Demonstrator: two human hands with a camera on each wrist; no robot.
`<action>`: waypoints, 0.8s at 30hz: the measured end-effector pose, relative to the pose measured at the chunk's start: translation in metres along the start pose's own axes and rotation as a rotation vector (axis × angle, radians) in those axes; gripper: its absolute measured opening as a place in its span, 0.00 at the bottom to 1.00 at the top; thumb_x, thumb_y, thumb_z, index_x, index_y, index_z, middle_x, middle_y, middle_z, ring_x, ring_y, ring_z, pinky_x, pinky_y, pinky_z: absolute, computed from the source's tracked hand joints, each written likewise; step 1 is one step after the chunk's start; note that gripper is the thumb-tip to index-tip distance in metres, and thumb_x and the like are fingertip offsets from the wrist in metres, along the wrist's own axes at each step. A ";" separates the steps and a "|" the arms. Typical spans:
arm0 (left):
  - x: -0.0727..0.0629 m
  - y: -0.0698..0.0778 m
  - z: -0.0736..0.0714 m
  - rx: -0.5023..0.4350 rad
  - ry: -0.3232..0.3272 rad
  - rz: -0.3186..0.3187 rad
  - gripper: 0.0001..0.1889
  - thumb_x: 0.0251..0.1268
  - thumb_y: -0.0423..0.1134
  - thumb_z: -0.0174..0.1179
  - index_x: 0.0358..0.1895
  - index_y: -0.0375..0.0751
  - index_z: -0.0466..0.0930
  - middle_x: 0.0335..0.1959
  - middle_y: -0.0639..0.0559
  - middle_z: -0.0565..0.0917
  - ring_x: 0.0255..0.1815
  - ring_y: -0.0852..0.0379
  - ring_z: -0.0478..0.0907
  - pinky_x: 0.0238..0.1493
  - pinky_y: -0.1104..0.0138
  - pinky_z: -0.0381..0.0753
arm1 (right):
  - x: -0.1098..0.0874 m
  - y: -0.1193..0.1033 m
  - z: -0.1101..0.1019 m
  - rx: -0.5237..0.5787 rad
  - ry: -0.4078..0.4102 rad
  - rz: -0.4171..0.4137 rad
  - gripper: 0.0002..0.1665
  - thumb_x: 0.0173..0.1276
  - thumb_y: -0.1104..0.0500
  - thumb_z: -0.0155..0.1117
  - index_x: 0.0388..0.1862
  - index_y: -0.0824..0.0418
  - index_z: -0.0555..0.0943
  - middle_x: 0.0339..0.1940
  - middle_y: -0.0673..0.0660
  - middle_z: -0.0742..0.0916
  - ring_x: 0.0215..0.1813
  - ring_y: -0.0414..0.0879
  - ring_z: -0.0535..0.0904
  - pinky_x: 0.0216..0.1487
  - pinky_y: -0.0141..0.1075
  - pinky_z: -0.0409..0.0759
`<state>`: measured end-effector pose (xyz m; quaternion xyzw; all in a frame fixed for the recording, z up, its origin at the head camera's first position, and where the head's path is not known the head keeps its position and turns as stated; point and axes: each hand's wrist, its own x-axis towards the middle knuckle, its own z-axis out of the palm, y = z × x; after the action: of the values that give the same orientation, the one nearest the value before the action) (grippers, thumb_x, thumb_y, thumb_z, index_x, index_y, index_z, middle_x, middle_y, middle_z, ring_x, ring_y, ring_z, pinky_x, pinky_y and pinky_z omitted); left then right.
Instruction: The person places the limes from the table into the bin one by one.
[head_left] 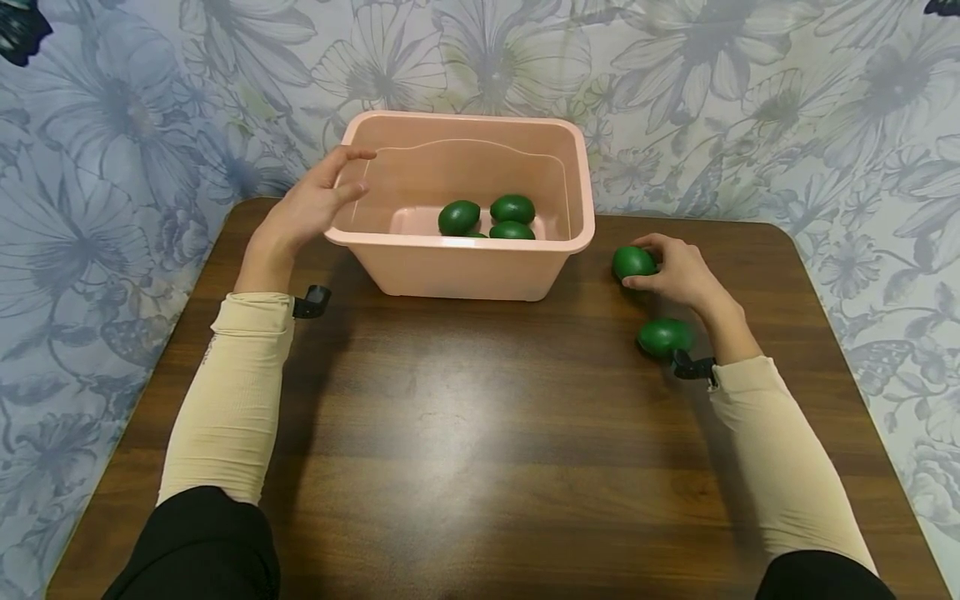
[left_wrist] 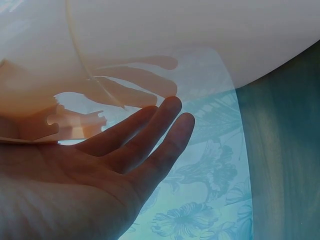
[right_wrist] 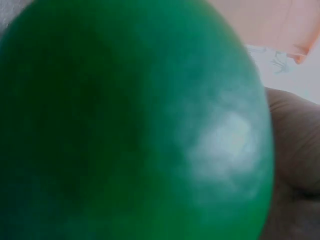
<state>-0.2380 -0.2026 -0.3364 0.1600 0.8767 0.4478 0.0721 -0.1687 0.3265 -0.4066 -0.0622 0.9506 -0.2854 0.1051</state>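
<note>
A pink plastic bin point(head_left: 459, 268) stands toward the back of the table. Several glossy, dark green egg-shaped objects point(head_left: 459, 217) lie inside, partly hidden by its front wall. At the bin's left end is my left hand point(head_left: 303, 204), its thumb and forefinger over the rim. The left wrist view shows the other fingers point(left_wrist: 150, 135) straight along the outer wall. My right hand point(head_left: 678, 271) grips one green egg-shaped object point(head_left: 632, 262) right of the bin, between thumb and fingers. A second one point(head_left: 664, 338) lies by the right wrist; a green surface point(right_wrist: 135, 120) fills most of the right wrist view.
The brown wooden table point(head_left: 450, 433) has rounded back corners. Flower-patterned covering point(head_left: 697, 108) spreads behind and beside it. Dark wrist cameras point(head_left: 311, 302) sit on both wrists, over cream sleeves. The right one is close to the loose green object.
</note>
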 end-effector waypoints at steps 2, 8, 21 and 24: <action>0.000 0.000 0.001 0.000 0.003 0.005 0.28 0.84 0.39 0.48 0.83 0.45 0.59 0.86 0.46 0.56 0.86 0.50 0.48 0.85 0.49 0.46 | -0.001 -0.001 0.001 0.003 0.019 0.005 0.44 0.69 0.51 0.76 0.77 0.66 0.69 0.69 0.73 0.80 0.65 0.68 0.78 0.63 0.63 0.76; 0.001 -0.001 0.001 0.002 0.001 0.008 0.28 0.85 0.40 0.48 0.83 0.44 0.59 0.86 0.44 0.56 0.86 0.49 0.47 0.85 0.49 0.45 | -0.004 -0.006 -0.001 0.043 0.077 0.008 0.43 0.69 0.48 0.76 0.75 0.65 0.70 0.68 0.73 0.80 0.67 0.69 0.77 0.64 0.64 0.76; -0.001 0.002 -0.001 0.027 -0.030 -0.026 0.31 0.81 0.39 0.51 0.84 0.50 0.57 0.87 0.49 0.54 0.86 0.51 0.46 0.85 0.47 0.44 | -0.005 -0.032 -0.010 0.050 0.219 -0.083 0.41 0.69 0.48 0.76 0.73 0.67 0.74 0.66 0.71 0.83 0.61 0.69 0.84 0.59 0.61 0.82; -0.001 0.003 -0.002 0.038 -0.033 -0.029 0.33 0.79 0.36 0.51 0.84 0.50 0.57 0.87 0.50 0.54 0.86 0.51 0.45 0.85 0.47 0.44 | -0.004 -0.038 -0.013 0.060 0.250 -0.089 0.41 0.69 0.49 0.76 0.73 0.66 0.73 0.66 0.71 0.83 0.60 0.68 0.84 0.59 0.60 0.82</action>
<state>-0.2365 -0.2026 -0.3326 0.1561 0.8861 0.4271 0.0899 -0.1654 0.3026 -0.3746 -0.0650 0.9436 -0.3237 -0.0249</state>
